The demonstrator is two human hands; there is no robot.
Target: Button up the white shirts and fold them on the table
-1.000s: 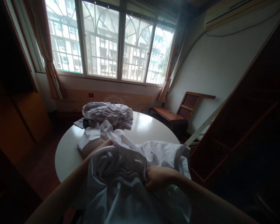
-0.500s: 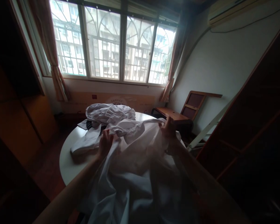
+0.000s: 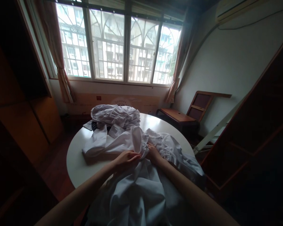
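Observation:
A large white garment (image 3: 139, 188) lies over the round table's near side and hangs off its front edge toward me. Gathered, wrinkled cloth runs along its part to the right, and a sleeve-like piece stretches out at the left. My left hand (image 3: 127, 157) has its fingers closed on the cloth near the middle. Close beside it, my right hand (image 3: 153, 153) grips the same garment, its fingertips partly hidden in the folds. Behind them a crumpled heap of white clothes (image 3: 115, 115) sits on the table, with a dark striped piece (image 3: 97, 126) showing beneath.
The round white table (image 3: 75, 160) stands before me. Beyond it are a barred window (image 3: 109, 56) and tied curtains (image 3: 63, 83). To the right are a low wooden seat (image 3: 178, 115), a pale slanted frame (image 3: 214, 133) and dark wooden furniture (image 3: 247, 131). Cabinets (image 3: 43, 119) flank the left.
Both hands have come down and closer together, the right one moving left. The cloth that was held up and spread between them now lies lower, bunched on the table.

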